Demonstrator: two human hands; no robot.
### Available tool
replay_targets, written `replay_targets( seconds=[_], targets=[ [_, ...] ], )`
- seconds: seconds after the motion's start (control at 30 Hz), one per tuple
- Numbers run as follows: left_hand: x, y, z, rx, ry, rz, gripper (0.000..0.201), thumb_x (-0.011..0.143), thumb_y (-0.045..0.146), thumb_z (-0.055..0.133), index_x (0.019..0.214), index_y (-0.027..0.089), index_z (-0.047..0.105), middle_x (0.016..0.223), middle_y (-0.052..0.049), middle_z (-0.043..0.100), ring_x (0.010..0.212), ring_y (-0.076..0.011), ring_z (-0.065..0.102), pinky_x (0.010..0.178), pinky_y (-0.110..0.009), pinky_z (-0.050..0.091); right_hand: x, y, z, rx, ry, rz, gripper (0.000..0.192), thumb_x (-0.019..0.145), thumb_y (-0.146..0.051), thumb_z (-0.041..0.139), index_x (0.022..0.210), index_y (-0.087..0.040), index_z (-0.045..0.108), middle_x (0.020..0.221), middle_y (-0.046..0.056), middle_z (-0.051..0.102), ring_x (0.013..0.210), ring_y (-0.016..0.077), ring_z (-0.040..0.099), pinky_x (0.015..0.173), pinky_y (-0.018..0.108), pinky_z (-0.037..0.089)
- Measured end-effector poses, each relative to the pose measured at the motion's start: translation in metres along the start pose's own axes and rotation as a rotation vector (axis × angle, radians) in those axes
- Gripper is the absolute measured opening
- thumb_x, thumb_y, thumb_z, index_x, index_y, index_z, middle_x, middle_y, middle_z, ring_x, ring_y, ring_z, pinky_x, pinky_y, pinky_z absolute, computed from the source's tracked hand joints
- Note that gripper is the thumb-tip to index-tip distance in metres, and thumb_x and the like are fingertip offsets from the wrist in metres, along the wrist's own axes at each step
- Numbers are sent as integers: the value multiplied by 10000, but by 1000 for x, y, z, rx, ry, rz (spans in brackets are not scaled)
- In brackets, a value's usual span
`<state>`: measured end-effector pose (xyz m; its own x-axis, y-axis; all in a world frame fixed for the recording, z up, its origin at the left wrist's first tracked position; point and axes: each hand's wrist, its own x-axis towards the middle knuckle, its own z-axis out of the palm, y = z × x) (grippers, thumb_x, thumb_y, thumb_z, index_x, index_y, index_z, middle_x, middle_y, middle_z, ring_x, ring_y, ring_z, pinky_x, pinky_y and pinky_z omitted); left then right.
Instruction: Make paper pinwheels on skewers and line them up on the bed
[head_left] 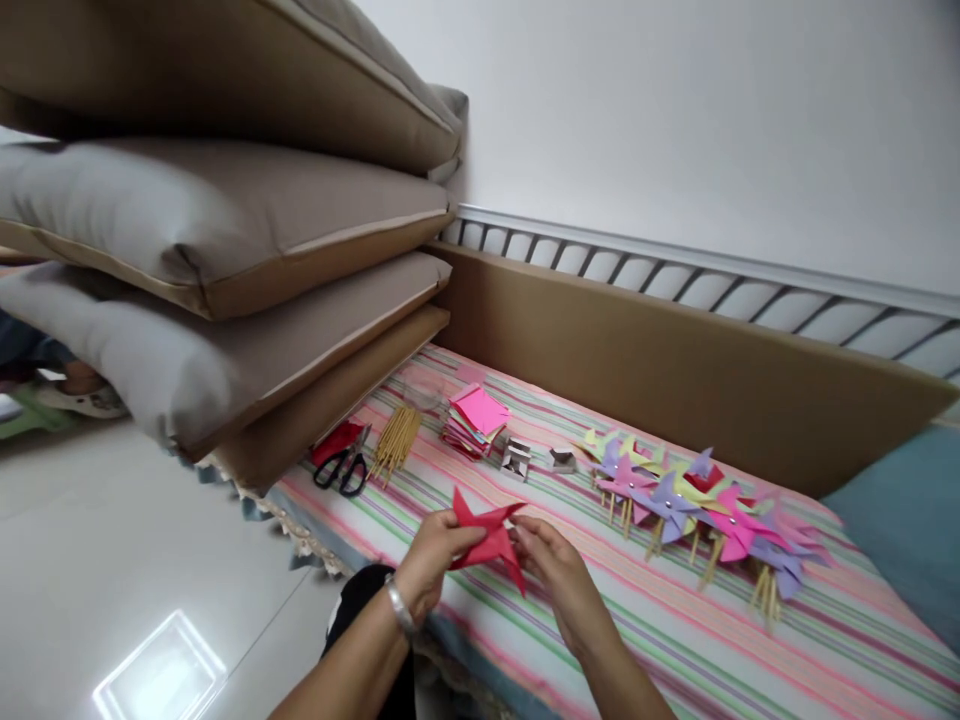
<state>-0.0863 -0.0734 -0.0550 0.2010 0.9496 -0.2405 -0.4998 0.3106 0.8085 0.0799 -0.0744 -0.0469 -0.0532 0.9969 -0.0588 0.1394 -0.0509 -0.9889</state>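
A red paper pinwheel (493, 533) with pointed blades is held up over the striped cloth. My left hand (433, 560) pinches its left side between thumb and fingers; a silver bracelet circles that wrist. At the pinwheel's right edge is my right hand (546, 555), its thumb and fingers drawn together at a blade; whether anything small sits in that pinch cannot be made out. Beyond the hands lie a stack of coloured paper squares (477, 418), a small open box (516, 459) and a second small box (562, 460).
Black-handled scissors (345, 468) lie beside red paper (336, 440) and a bundle of thin sticks (396, 442). Several finished pinwheels (675, 505) on sticks rest at right. Large stacked cushions (247, 340) rise at left. A brown board (637, 350) runs along the back.
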Motion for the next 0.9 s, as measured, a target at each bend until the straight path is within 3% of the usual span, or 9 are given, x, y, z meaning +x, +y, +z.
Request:
replay_targets(
  seconds=[0.1, 0.27, 0.37, 0.43, 0.53, 0.73, 0.9],
  targets=[
    [-8, 29, -41, -5, 158, 72, 233, 548, 282, 784, 688, 107, 717, 672, -65, 695, 593, -139, 589, 639, -252, 434, 44, 7, 31, -509, -69, -262, 386, 891, -370, 368, 981, -127, 654, 847, 123, 706, 708, 194, 667, 644, 311, 526],
    [-28, 47, -108, -31, 348, 67, 192, 577, 281, 770, 685, 129, 724, 654, -70, 706, 595, -170, 616, 616, -261, 457, 133, 3, 117, -843, -275, -489, 236, 840, -183, 472, 910, -189, 698, 959, 80, 694, 939, 191, 616, 860, 304, 452],
    [-38, 44, -135, -2, 435, 43, 181, 590, 300, 763, 670, 142, 727, 665, -66, 711, 613, -171, 624, 629, -251, 461, 171, -6, 163, -1018, -408, -593, 232, 801, -137, 520, 952, -178, 692, 1027, 102, 672, 1008, 211, 581, 869, 307, 426],
    [-40, 42, -147, 8, 449, 35, 196, 605, 314, 754, 698, 143, 733, 706, -73, 720, 662, -185, 635, 671, -262, 469, 186, -7, 182, -1125, -461, -637, 223, 774, -101, 531, 917, -157, 693, 1019, 123, 667, 1021, 237, 570, 866, 336, 417],
    [-38, 41, -157, -8, 436, 25, 192, 612, 304, 752, 697, 133, 733, 725, -89, 722, 684, -198, 636, 706, -288, 478, 197, 0, 192, -1262, -507, -676, 190, 768, -67, 516, 842, -111, 686, 942, 158, 669, 989, 270, 577, 859, 391, 405],
    [-22, 36, -155, -67, 429, -31, 173, 558, 251, 779, 676, 135, 730, 708, -76, 722, 701, -206, 655, 692, -274, 499, 203, 6, 184, -1382, -538, -704, 170, 806, -103, 509, 888, -115, 657, 950, 136, 662, 980, 254, 575, 875, 411, 383],
    [-1, 42, -139, -181, 508, -35, 156, 453, 160, 807, 547, 156, 682, 569, -3, 681, 555, -136, 626, 555, -197, 504, 190, 9, 161, -1344, -375, -633, 218, 850, -177, 504, 1031, -193, 624, 1038, 73, 651, 1026, 207, 553, 882, 345, 391]
  ],
)
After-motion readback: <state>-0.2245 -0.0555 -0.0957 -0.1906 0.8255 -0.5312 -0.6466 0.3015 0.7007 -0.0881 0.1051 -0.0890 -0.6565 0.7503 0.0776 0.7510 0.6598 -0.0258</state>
